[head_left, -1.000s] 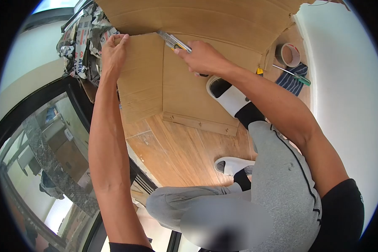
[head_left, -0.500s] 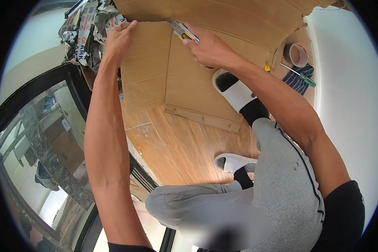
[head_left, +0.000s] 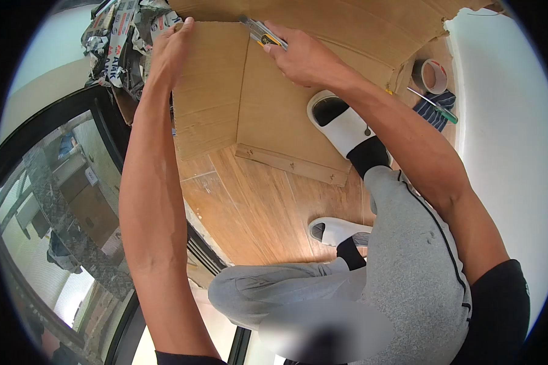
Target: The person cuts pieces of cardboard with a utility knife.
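My right hand [head_left: 304, 58] is closed round a utility knife [head_left: 265, 35] with a grey and yellow body. The knife's tip points up and left, right at the upper edge of a brown cardboard flap [head_left: 210, 91]. With the thumb along that same edge, my left hand [head_left: 169, 55] grips the flap near its upper left corner; most of its fingers are hidden. A crease runs down the cardboard below the knife, and the larger cardboard sheet [head_left: 347, 30] spreads out behind and to the right.
Crumpled printed plastic wrapping [head_left: 119, 42] lies at the upper left, above a black-framed glass door [head_left: 61, 201]. On the right are a tape roll [head_left: 430, 76], a green-handled screwdriver [head_left: 446, 114] and a striped cloth [head_left: 429, 115]. One white slipper [head_left: 341, 131] rests against the cardboard, over wooden flooring [head_left: 256, 207].
Both hands, the knife and the flap sit slightly higher in view. The knife remains near the flap's upper edge, and my left hand keeps its hold.
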`<state>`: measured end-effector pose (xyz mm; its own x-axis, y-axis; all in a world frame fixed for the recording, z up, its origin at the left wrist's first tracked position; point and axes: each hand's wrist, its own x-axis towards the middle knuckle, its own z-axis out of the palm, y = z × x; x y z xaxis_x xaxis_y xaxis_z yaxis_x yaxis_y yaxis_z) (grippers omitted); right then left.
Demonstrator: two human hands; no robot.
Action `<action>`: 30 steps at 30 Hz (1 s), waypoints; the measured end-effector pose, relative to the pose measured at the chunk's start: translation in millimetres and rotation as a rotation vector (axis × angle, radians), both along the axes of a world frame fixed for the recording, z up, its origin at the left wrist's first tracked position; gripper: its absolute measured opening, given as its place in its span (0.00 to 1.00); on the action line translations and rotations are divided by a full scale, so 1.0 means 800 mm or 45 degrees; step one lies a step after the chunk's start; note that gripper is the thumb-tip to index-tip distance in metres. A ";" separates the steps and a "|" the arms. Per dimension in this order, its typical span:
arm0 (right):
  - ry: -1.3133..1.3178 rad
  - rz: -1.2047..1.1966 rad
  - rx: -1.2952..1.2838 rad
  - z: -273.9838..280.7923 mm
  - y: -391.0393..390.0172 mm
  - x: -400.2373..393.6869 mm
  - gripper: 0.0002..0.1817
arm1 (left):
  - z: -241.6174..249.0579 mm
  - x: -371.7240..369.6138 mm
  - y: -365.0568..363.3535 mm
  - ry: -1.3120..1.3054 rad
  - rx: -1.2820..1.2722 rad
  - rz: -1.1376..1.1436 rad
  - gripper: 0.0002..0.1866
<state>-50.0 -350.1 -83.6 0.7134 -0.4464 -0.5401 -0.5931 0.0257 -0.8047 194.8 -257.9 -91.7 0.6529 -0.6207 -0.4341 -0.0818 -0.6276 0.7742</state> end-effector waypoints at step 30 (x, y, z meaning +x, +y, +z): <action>0.017 0.134 -0.060 0.001 -0.002 0.002 0.30 | 0.001 -0.003 0.003 -0.007 -0.023 -0.004 0.19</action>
